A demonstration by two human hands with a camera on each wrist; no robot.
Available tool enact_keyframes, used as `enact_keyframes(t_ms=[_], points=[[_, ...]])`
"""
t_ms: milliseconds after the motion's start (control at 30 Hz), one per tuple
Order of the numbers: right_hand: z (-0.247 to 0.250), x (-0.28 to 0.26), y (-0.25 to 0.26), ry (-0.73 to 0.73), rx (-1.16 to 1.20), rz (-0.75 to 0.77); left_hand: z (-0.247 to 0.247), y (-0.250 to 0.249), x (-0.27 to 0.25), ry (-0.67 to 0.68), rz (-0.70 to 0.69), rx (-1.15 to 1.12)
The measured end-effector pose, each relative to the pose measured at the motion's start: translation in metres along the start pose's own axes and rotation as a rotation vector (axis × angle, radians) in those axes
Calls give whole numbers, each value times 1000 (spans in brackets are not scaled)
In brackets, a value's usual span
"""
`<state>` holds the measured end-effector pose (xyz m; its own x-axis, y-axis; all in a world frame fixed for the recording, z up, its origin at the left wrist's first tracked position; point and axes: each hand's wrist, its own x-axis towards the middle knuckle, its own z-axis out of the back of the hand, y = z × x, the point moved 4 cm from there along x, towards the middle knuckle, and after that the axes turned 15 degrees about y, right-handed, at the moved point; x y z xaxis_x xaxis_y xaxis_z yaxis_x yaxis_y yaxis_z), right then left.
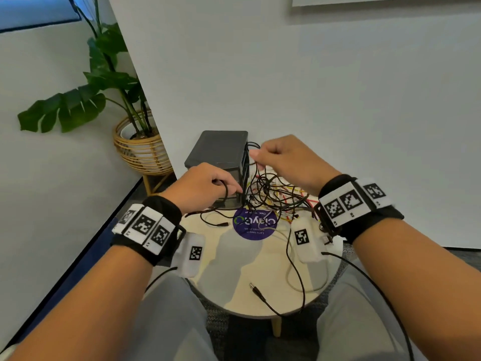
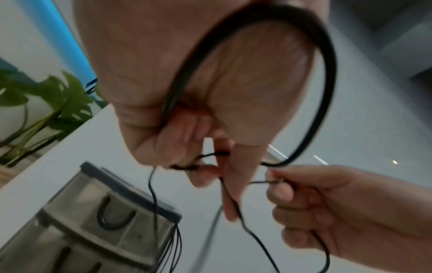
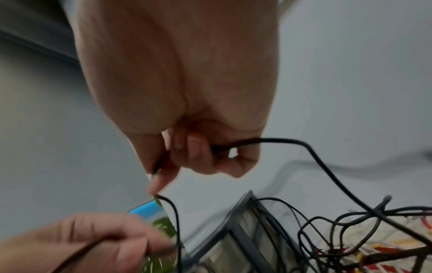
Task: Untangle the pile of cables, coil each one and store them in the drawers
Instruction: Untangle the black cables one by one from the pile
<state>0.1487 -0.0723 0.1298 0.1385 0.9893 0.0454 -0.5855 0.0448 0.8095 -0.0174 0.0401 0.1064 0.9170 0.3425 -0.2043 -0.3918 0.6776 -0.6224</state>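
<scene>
Potted plant (image 1: 78,105), far left: broad green leaves in a rattan stand on the floor, clear of the work.

Left hand (image 1: 205,187): raised over the round table (image 1: 234,290), fingers curled around a thin black cable (image 1: 226,190) that looped over the back of the hand. In the left-wrist view the loop passed between thumb and forefinger and ran on to the other hand.

Drawer unit (image 1: 221,149): dark grey, small, standing at the far edge of the table against the wall. Translucent drawer fronts showed in the wrist views; black strands hung over its front right corner.

Cable pile (image 1: 276,194): tangled black leads over red, yellow and white ones, lying just right of the drawer unit. It was partly spread across a purple round sticker (image 1: 253,225). One free USB plug (image 1: 256,290) lay near the front edge of the table.

Right hand (image 1: 283,162): held higher, above the pile, thumb and forefinger pinching the same black cable, the remaining fingers curled in.

Handling, as judged: the cable looked light, limp and thin. It would likely snag on neighbouring loops rather than slide free. Best taken near a plug end and fed through hand over hand. Pulling hard on a mid-length would probably tighten the knot or drag the pile against the drawer unit.
</scene>
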Motion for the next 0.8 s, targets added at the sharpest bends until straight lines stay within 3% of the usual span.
enact_keyframes(t_ms=[100, 233, 300, 567, 700, 800], points=[[18, 4, -7, -168, -38, -1, 14, 0, -11, 57, -58, -148], [34, 2, -45, -351, 70, -114, 41, 26, -26, -134, -176, -833], [36, -1, -64, -423, 193, -161, 52, 37, -31, -219, -256, -957], [59, -4, -54, -641, 560, -183, 60, 53, -43, -406, -300, -953], [63, 1, -26, -546, 619, -89, 53, 42, -43, -347, -289, -900], [55, 7, -15, -420, 371, -147, 52, 22, -44, -281, -292, -915]])
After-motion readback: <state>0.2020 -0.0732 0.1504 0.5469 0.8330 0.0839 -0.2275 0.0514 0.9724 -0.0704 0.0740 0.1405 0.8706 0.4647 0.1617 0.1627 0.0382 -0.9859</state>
